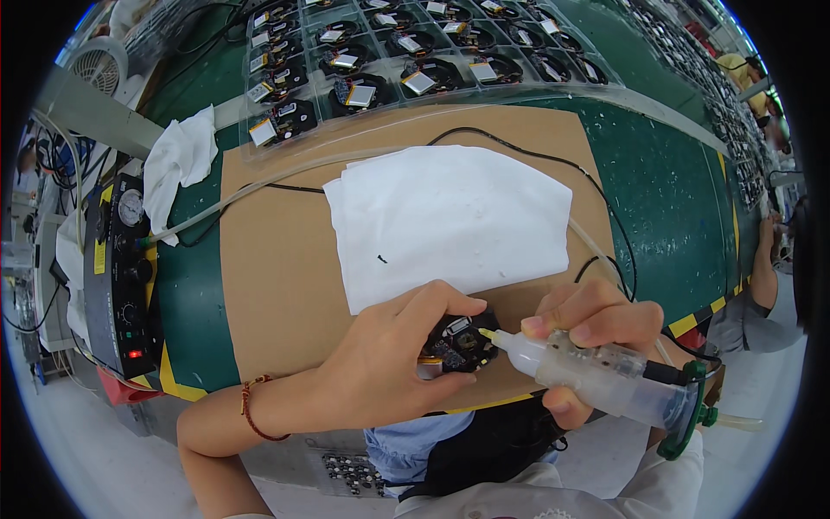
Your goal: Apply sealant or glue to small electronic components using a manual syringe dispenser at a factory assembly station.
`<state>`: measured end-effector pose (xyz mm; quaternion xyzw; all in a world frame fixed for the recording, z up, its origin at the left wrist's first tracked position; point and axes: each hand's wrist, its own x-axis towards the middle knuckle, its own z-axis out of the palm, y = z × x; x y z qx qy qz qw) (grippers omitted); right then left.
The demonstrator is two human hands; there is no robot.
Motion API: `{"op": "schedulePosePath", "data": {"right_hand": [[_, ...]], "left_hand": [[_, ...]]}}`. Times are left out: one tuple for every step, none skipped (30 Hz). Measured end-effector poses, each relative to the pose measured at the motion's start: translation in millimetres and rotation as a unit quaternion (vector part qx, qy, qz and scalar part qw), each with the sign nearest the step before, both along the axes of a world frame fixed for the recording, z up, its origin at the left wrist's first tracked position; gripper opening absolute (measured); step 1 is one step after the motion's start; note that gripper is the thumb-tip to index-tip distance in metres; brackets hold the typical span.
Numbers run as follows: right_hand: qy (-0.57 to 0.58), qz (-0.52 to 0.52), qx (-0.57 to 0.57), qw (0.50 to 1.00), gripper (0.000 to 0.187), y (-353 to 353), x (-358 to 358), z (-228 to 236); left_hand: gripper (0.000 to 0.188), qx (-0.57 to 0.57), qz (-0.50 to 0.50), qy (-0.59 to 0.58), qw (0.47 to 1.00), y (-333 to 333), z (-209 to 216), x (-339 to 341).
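My left hand (393, 355) grips a small black electronic assembly (462, 348) with a circuit board, thumb below it and index finger above. Part of that assembly is hidden behind the fingers. In my right hand (596, 333) is a translucent dispensing syringe (596, 376), its yellowish tip pointing left at the assembly's right side. Whether the tip touches the board I cannot tell. A green cap (687, 411) with a hose closes the syringe's rear end. Just beyond both hands lies a folded white cloth (454, 225) with a small dark mark on it.
Brown cardboard (268, 285) covers part of the green table (661, 190). A clear compartment tray (398, 48) of similar assemblies stands at the back. The black dispenser controller (125, 277) with a gauge is at left, near a crumpled white cloth (177, 164). A black cable (553, 157) loops around the folded cloth.
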<state>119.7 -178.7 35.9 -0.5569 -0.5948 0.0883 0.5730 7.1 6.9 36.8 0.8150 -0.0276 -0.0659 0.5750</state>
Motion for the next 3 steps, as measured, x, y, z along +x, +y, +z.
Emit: {"op": "schedulePosePath", "data": {"right_hand": [[-0.001,-0.001,-0.002,1.000,0.053,-1.1,-0.1,-0.7],[0.024,0.001,0.028,0.999,0.051,-2.8,-0.4,-1.6],[0.052,0.006,0.061,0.997,0.049,-4.3,-0.9,-4.4]], "left_hand": [[0.047,-0.017,0.008,0.005,1.000,-0.2,-1.2,0.4],[0.047,-0.034,0.016,0.011,0.999,-0.3,-2.3,0.6],[0.047,-0.033,0.018,0.012,0.999,-0.4,-2.5,-0.1]]}}
